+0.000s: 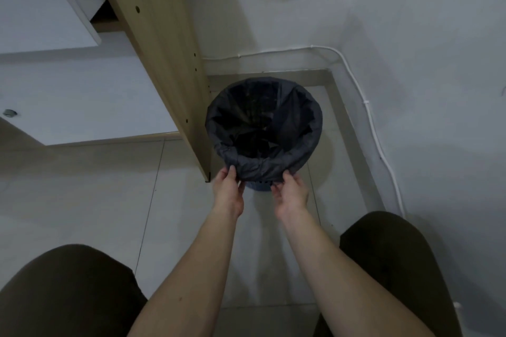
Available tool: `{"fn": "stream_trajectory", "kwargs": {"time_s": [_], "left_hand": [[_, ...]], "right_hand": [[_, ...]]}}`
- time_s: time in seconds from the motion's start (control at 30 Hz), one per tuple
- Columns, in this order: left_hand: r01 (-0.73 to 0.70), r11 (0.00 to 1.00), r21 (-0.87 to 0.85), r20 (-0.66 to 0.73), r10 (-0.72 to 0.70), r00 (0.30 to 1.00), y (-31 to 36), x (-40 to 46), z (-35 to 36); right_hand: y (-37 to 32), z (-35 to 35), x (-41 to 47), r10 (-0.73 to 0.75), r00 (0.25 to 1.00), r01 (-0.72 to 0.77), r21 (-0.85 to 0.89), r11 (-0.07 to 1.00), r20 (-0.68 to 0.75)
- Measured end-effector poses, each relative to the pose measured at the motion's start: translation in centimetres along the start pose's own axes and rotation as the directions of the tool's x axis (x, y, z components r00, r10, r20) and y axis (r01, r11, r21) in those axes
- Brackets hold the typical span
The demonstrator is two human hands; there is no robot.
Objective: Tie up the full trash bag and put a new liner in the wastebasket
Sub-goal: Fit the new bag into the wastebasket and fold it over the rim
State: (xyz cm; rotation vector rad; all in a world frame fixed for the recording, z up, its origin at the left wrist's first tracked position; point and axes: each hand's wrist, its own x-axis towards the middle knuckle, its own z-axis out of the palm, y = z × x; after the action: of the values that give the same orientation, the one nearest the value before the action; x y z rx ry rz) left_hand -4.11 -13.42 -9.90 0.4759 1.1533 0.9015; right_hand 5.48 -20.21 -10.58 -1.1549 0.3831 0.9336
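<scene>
While left hand and right hand pinch liner hem: tug evenly down over wastebasket rim beneath both.

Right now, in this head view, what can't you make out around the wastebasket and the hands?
- Contents of the trash bag: the inside is dark, so how full it is cannot be told.
- Wastebasket: the bag's folded-over edge covers nearly all of it.
- Left hand and right hand: the fingers at the bag's near edge are partly hidden.
- Small metal thing at the left edge: too small to identify.
- No spare liner shows.
</scene>
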Motion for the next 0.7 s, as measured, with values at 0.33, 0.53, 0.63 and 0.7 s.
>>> {"fn": "stream_trajectory", "kwargs": {"time_s": [0.33,0.53,0.63,0.7], "left_hand": [[0.235,0.928,-0.289,0.061,-0.227,0.972,0.3,1.2,0.2],[0.234,0.905,-0.355,0.113,-0.207,0.972,-0.5,0.9,0.0],[0.250,0.885,-0.394,0.118,-0.221,0.968,-0.4,1.0,0.9],[0.263,0.874,-0.408,0.127,-0.231,0.965,-0.2,1.1,1.7]], "right_hand": [[-1.0,1.1,0.3,0.155,0.986,-0.151,0.065,0.986,-0.057],[-1.5,1.7,-0.1,0.161,0.984,-0.172,0.213,0.962,0.072],[-2.1,2.0,0.5,0.246,0.959,-0.281,0.377,0.883,0.140],[-2.0,2.2,1.0,0.255,0.954,-0.295,0.358,0.886,0.156]]}}
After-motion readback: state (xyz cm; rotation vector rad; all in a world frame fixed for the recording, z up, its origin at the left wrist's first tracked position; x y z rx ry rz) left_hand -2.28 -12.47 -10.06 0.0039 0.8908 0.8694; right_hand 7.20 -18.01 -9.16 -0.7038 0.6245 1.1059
